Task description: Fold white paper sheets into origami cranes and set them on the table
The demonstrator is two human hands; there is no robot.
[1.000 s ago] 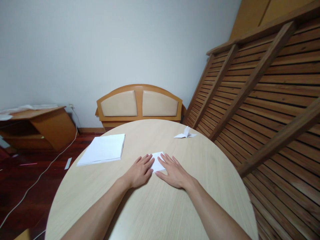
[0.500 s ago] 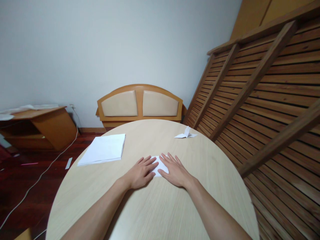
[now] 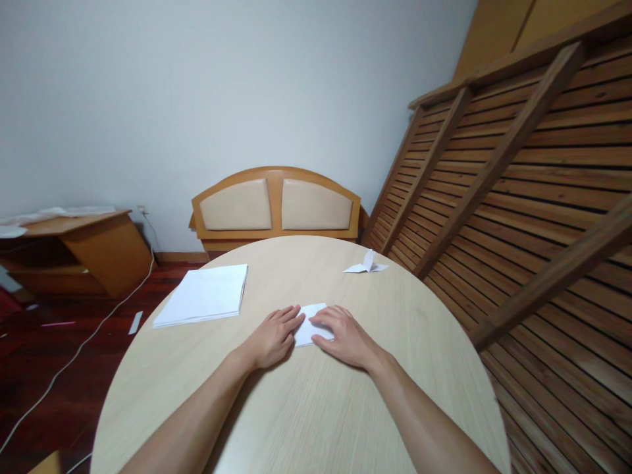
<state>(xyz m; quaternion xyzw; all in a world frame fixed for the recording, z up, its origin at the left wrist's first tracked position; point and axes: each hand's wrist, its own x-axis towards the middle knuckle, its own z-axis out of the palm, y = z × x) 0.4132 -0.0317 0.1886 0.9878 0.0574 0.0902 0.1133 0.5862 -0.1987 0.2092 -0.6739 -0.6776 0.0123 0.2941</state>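
A small folded sheet of white paper (image 3: 307, 329) lies on the round table between my two hands. My left hand (image 3: 276, 337) rests low at its left edge, fingers extended and the fingertips on the paper. Over the right part of the sheet, my right hand (image 3: 343, 334) has its fingers bent and its thumb apart from them, touching the paper without gripping it. The fingers cover parts of the sheet's left and right sides. Farther back stands a folded white paper figure (image 3: 368, 263) with spread wings, untouched.
A stack of white paper sheets (image 3: 205, 293) lies at the left of the round wooden table (image 3: 306, 408). Slatted wooden panels (image 3: 518, 217) lean along the right side. Behind the table is a padded headboard (image 3: 276, 204); a cabinet (image 3: 108, 253) stands at the left.
The paper has turned slightly, and more of its top shows. My right hand's fingers, spread flat before, are now bent and drawn together. My left hand has shifted slightly left.
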